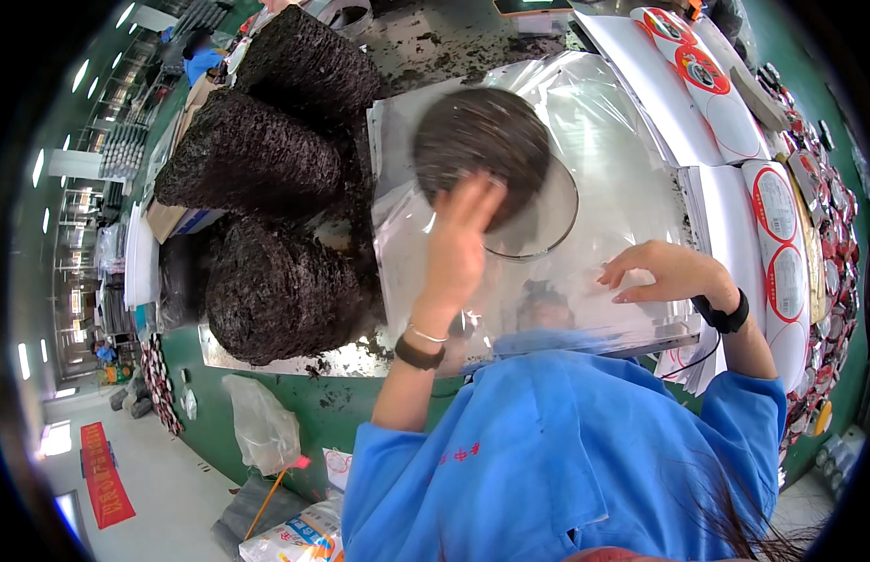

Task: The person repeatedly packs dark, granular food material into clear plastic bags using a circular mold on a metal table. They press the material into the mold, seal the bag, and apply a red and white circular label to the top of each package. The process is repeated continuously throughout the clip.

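My left hand (466,225) is at the near edge of a dark round sheet (481,144), which looks like dried seaweed. Its fingers lie over the sheet, and the thumb is hidden. Both sheet and fingertips are motion-blurred. Partly beneath the sheet shows a round, thin-rimmed, clear or pale disc (551,218). My right hand (663,270) hovers over clear plastic film (617,175), empty, fingers bent and thumb apart. To the left, tall stacks of the same dark material lean on their sides: a far stack (308,67), a middle one (252,154) and a near one (280,295).
White stacked sheets (733,246) and printed round labels (775,232) line the right side. Dark crumbs (435,49) litter the metal tabletop at the back. A translucent plastic bag (263,421) is below the table's left front edge. Another person (202,60) is far off, upper left.
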`<action>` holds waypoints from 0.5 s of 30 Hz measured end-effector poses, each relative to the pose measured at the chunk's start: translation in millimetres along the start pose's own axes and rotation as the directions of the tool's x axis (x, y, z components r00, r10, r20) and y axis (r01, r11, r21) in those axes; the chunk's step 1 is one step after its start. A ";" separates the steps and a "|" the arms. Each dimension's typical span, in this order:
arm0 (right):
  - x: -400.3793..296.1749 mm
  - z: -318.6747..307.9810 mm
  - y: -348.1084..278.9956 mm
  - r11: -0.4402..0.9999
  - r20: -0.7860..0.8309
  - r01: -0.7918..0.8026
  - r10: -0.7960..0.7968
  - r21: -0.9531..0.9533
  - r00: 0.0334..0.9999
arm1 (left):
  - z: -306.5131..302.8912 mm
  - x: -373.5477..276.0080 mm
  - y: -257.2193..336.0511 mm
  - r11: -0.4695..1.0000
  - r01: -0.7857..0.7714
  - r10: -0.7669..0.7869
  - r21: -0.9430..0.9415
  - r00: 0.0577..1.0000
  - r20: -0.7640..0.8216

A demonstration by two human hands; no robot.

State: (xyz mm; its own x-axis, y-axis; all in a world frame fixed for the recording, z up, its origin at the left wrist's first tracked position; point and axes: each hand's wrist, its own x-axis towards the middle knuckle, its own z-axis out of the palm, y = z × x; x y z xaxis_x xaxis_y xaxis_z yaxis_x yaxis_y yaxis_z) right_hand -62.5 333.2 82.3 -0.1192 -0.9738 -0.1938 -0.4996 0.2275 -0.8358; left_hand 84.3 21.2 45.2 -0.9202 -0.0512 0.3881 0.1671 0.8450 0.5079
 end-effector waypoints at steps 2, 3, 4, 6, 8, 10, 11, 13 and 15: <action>3.7 -13.3 -12.3 1.000 -0.071 0.017 -0.016 0.013 0.997 | 25.1 -12.3 -0.9 0.987 -0.071 0.037 0.145 0.973 0.227; 6.7 -18.8 -18.4 0.999 -0.104 0.028 -0.026 0.020 0.994 | 35.8 -20.8 -4.2 0.984 -0.084 0.039 0.156 0.962 0.272; 12.4 -21.9 -28.5 0.999 -0.193 0.025 -0.028 -0.021 0.981 | 37.0 -19.3 -5.4 0.990 -0.065 0.030 0.125 0.964 0.265; 33.1 -21.8 -27.1 0.994 -0.325 0.006 -0.040 -0.105 0.945 | 36.1 -17.7 -9.4 0.998 -0.024 0.007 0.064 0.968 0.251; 59.4 -21.0 -19.5 0.980 -0.395 -0.021 -0.060 -0.200 0.917 | 35.4 -10.2 -16.9 0.993 0.075 -0.051 -0.088 0.967 0.249; 89.2 -19.0 -8.7 0.949 -0.409 -0.050 -0.086 -0.311 0.908 | 36.3 2.6 -22.4 0.997 0.011 0.002 -0.074 0.985 0.174; 101.2 -16.4 -3.0 0.921 -0.422 -0.061 -0.117 -0.386 0.899 | 35.2 9.8 -20.9 0.999 -0.003 0.012 -0.053 0.984 0.179; 123.6 -7.7 15.0 0.849 -0.437 -0.088 -0.178 -0.522 0.882 | 34.8 21.1 -19.3 1.000 -0.025 0.027 -0.012 0.981 0.192; 137.6 -2.2 32.3 0.779 -0.337 -0.133 -0.105 -0.612 0.936 | 40.9 28.1 -23.7 0.997 0.057 -0.041 -0.054 0.965 0.258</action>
State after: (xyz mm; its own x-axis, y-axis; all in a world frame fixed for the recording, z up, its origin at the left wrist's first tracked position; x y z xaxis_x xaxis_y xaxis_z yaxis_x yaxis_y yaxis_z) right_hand -96.9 206.5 29.8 -0.3484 -0.9340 0.0795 -0.8989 0.3088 -0.3108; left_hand 39.9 21.5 12.6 -0.9864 0.0530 0.1554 0.1333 0.8110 0.5696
